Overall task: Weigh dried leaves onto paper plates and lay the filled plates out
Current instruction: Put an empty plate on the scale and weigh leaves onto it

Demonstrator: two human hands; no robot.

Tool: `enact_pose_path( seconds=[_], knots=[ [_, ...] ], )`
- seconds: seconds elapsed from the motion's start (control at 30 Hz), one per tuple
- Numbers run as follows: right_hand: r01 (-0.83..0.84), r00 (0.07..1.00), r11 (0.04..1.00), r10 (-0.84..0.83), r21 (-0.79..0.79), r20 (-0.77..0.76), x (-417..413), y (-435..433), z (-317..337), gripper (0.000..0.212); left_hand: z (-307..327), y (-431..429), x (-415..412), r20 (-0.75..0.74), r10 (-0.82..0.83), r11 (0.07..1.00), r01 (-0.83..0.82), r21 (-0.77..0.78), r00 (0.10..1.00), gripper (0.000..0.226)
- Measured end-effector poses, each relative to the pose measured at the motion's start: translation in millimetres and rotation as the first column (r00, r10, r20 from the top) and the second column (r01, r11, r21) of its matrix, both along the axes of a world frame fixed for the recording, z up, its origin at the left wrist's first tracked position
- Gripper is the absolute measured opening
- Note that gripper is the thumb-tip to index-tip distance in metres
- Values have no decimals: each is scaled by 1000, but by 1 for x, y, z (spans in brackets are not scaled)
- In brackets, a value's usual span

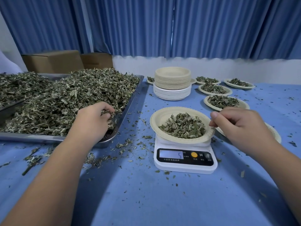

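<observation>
At the far left a metal tray (48, 139) lies on the blue cloth (162, 201); it carries a high heap of dried leaves (65, 98); behind it stand cardboard boxes (53, 62). The left hand (93, 119) is in the near right corner of this tray; its fingers are curled down into the heap and grip a handful of leaves. Loose leaf crumbs (127, 144) lie on the cloth just beside the tray.

In the middle stands a white scale (185, 162); its display shows 5; on it sits a paper plate (156, 118) with a small pile of leaves (183, 126). Farther back stands a stack of empty plates (172, 79).

The right hand (239, 124) is at the right rim of the plate on the scale; its fingers are curled, one fingertip touches the rim and the thumb is raised; if it really pinches the rim I cannot tell. Under this hand another plate (275, 132) is partly hidden. At the far right the filled plates (200, 88) lie in rows on the cloth.
</observation>
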State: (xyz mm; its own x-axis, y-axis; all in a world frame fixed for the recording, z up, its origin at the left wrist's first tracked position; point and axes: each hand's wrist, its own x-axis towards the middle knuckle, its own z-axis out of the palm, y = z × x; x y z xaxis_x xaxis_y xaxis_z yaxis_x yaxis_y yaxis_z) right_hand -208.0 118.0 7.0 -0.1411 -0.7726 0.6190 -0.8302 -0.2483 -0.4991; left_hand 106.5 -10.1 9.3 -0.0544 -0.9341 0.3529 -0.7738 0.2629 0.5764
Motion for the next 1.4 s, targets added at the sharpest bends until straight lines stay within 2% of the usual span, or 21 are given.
enact_pose_path(
  seconds=[0.13, 0.47, 0.63, 0.77, 0.9, 0.97, 1.03, 1.1, 1.2, 1.27, 1.33, 1.4],
  knots=[
    [1, 1000, 1000, -1, 2, 3, 1, 0, 0, 32, 0, -2, 4, -54, 17, 997, -21, -74, 998, 12],
    [4, 999, 1000, -3, -14, 54, -2, -1, 0, 33, 4, 5, -2, -141, -3, 978, -27, -205, 990, 27],
    [6, 996, 1000, -4, -20, 85, -5, -3, 1, 32, 23, 8, -24, -245, -72, 953, -6, -304, 967, 32],
    [14, 997, 1000, -13, -12, 80, -8, -5, 0, 32, 41, 9, -61, -250, -212, 932, 119, -342, 945, 25],
    [9, 995, 1000, -9, -1, 99, -12, -6, -2, 31, 51, 8, -107, -137, -350, 898, 290, -332, 927, 21],
    [12, 995, 1000, -12, 2, 104, -13, -7, -3, 32, 50, 7, -127, 9, -427, 877, 417, -239, 904, 23],
    [14, 994, 1000, -15, 8, 111, -13, -7, -3, 32, 45, 7, -141, 163, -517, 839, 535, -100, 840, 26],
    [20, 993, 1000, -22, 18, 120, -15, -8, -3, 33, 39, 8, -146, 229, -579, 802, 598, -14, 782, 28],
    [29, 989, 999, -34, 34, 143, -16, -8, -4, 34, 33, 12, -142, 239, -606, 783, 621, 13, 759, 38],
    [26, 989, 999, -31, 39, 142, -16, -8, -4, 34, 31, 15, -133, 210, -591, 790, 612, -45, 779, 43],
    [25, 989, 999, -29, 30, 142, -15, -8, -4, 33, 30, 18, -118, 187, -526, 824, 552, -128, 829, 46],
    [37, 990, 999, -40, 22, 136, -14, -8, -3, 33, 27, 19, -97, 256, -366, 890, 417, -183, 895, 42]
  ],
)
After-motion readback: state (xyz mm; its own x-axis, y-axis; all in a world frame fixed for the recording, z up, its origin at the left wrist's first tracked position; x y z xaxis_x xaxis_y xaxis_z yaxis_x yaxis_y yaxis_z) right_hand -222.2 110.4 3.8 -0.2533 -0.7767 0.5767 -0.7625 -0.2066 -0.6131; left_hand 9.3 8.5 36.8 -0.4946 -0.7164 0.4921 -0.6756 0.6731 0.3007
